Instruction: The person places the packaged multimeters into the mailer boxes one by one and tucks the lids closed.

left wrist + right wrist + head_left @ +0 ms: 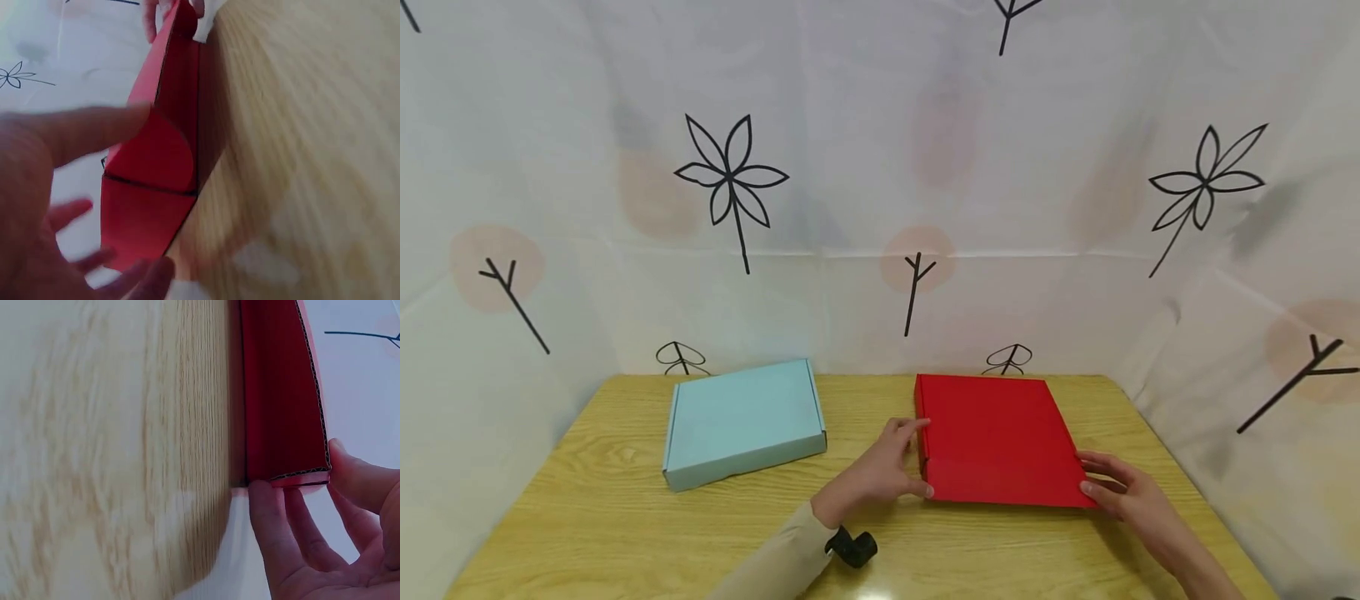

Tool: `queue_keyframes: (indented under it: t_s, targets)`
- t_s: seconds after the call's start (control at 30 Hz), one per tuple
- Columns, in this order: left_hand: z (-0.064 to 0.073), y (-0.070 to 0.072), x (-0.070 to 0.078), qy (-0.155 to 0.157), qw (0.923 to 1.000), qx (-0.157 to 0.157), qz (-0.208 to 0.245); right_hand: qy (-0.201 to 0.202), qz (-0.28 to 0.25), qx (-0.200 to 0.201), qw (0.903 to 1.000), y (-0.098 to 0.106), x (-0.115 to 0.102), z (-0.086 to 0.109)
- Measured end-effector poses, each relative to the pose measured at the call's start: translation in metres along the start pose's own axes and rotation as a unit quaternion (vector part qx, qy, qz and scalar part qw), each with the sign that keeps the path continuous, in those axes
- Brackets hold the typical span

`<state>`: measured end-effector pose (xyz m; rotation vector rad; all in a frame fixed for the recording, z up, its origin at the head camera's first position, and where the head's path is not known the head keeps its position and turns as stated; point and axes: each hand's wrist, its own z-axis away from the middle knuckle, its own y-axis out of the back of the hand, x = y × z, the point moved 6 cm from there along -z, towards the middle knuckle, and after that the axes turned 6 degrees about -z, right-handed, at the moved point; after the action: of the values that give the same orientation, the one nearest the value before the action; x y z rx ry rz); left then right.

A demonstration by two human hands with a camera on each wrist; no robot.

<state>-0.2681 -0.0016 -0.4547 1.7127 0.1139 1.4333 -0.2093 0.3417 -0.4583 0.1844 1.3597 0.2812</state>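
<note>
A red cardboard box (992,437) lies on the table, its lid slightly raised along the near side. The left wrist view shows the gap under the lid and a rounded side flap (156,153). At the near left corner, my left hand (880,471) touches the lid with its thumb, the other fingers spread along the left side. My right hand (1131,492) holds the near right corner, thumb at the lid's edge and fingers against the side. In the right wrist view the open front (281,387) shows the box's dark red inside.
A closed light blue box (745,421) sits to the left on the wooden table (625,533). White cloth (850,167) with flower drawings hangs behind and at both sides. A black wrist mount (852,547) is strapped on the left sleeve.
</note>
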Motion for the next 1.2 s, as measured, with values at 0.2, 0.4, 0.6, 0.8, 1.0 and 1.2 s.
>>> queue_keyframes:
  t_s: [0.2, 0.4, 0.6, 0.8, 1.0, 1.2]
  targets:
    - [-0.0005, 0.0034, 0.0082, -0.061, 0.9854, -0.052, -0.15, -0.012, 0.002, -0.018, 0.9998, -0.0018, -0.0019, 0.0009]
    - [0.0005, 0.0027, 0.007, -0.056, 0.9831, -0.082, -0.154, -0.01, -0.005, -0.055, 0.9984, -0.0034, -0.0027, -0.0008]
    - [0.0005, 0.002, 0.0067, -0.056, 0.9822, -0.083, -0.159, -0.018, 0.049, -0.069, 0.9962, 0.0009, -0.0001, -0.0013]
    - [-0.0004, 0.0009, 0.0068, -0.055, 0.9833, -0.08, -0.154, -0.026, 0.045, -0.067, 0.9964, 0.0031, 0.0021, 0.0004]
    - [-0.0009, -0.0001, 0.0068, -0.048, 0.9849, -0.072, -0.15, -0.038, 0.032, -0.047, 0.9977, 0.0026, 0.0033, -0.0009]
    - [-0.001, 0.0009, 0.0085, -0.044, 0.9852, -0.065, -0.152, -0.038, 0.033, -0.037, 0.998, 0.0023, 0.0041, -0.0017]
